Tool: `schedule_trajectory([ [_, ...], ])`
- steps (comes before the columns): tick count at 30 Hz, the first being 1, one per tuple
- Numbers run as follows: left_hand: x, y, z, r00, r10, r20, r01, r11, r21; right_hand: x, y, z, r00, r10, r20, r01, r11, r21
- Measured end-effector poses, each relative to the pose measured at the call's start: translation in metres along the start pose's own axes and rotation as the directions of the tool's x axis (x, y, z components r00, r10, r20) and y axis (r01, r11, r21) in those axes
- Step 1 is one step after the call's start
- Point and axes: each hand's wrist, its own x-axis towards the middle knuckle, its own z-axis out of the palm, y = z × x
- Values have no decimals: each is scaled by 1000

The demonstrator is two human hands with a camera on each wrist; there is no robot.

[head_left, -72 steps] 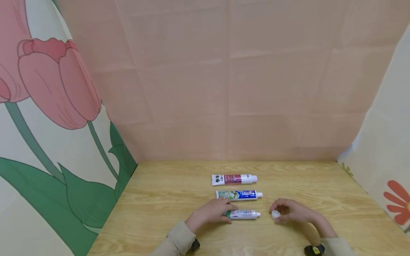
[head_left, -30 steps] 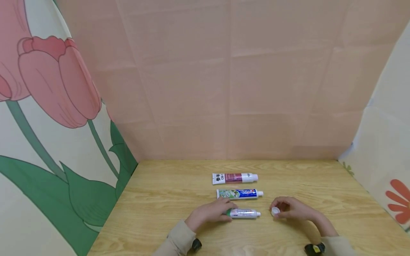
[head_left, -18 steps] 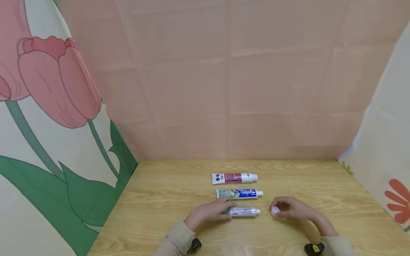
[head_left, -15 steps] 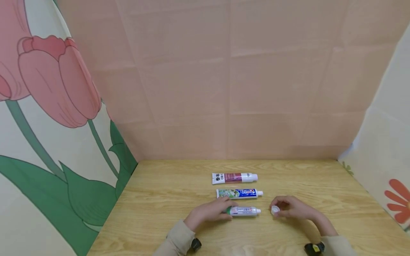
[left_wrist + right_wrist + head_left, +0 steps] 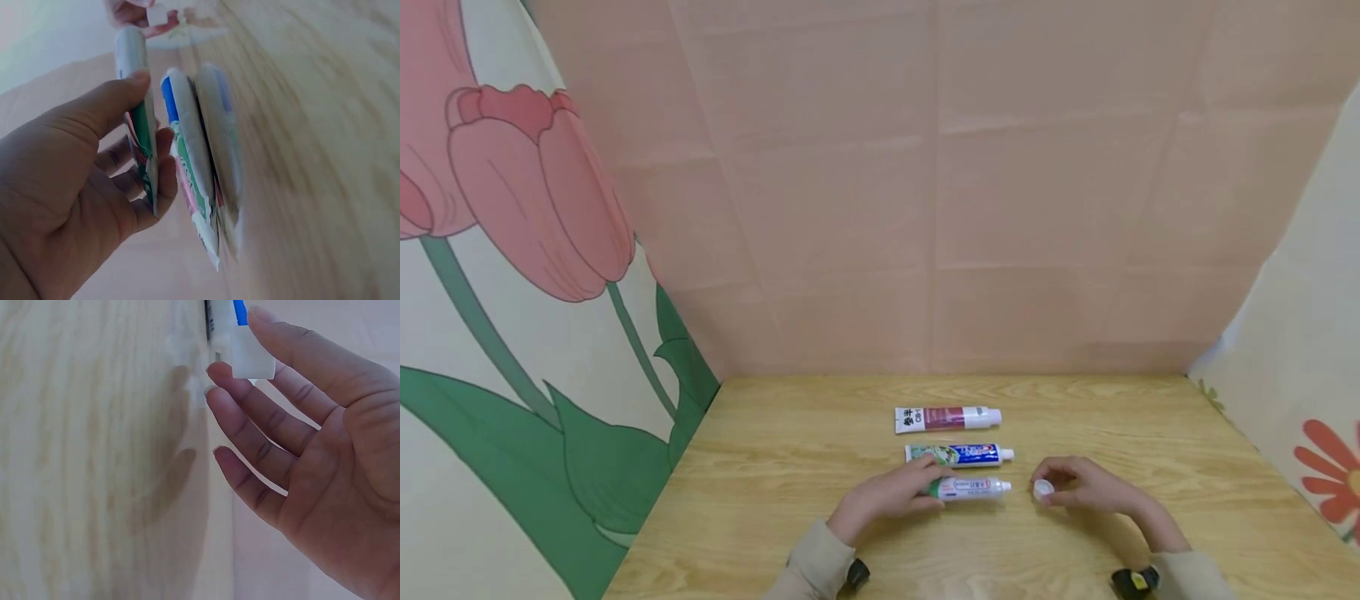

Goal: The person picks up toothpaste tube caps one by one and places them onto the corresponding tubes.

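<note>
My left hand [image 5: 891, 493] grips the tail end of a white and green toothpaste tube [image 5: 972, 488]. In the left wrist view the thumb lies on one side of that tube [image 5: 131, 53] and curled fingers on the other, and it stands apart from the tubes beside it. The tube's narrow uncapped nozzle faces right, toward my right hand [image 5: 1093, 486]. Between its thumb and fingers my right hand pinches a white cap [image 5: 1042, 489], whose hollow side shows in the head view. The right wrist view shows this cap [image 5: 253, 353] at the thumb tip, with the other fingers loosely bent.
A blue and green toothpaste tube [image 5: 977, 454] lies just beyond the held one. Farther back rests a white and dark red toothpaste tube [image 5: 943, 419]. Both lie on the wooden table [image 5: 790, 433], which meets a pink cloth backdrop [image 5: 850, 317].
The held tube has shifted slightly away from the person, closer to the blue and green tube in the head view. My right hand has moved slightly the same way, still pinching the cap.
</note>
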Motion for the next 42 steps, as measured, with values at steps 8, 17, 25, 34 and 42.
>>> schedule_trajectory([
  [8,0,0,-3,1000,8,-24,-8,1000,9,9,-10,-3,998,-1,-66,-3,998,-55],
  [17,2,0,-13,998,26,-65,-29,999,-43,18,-22,-8,994,48,-100,-58,993,-99],
  [25,4,-1,-21,992,51,-115,-59,996,-62,21,-32,-16,983,46,-177,-75,984,-161],
  [34,2,3,-38,989,35,-145,-43,998,-48,26,-45,-28,967,75,-244,-121,976,-180],
  [42,3,2,-47,978,50,-200,-56,998,-22,32,-55,-32,970,41,-240,-72,990,-119],
])
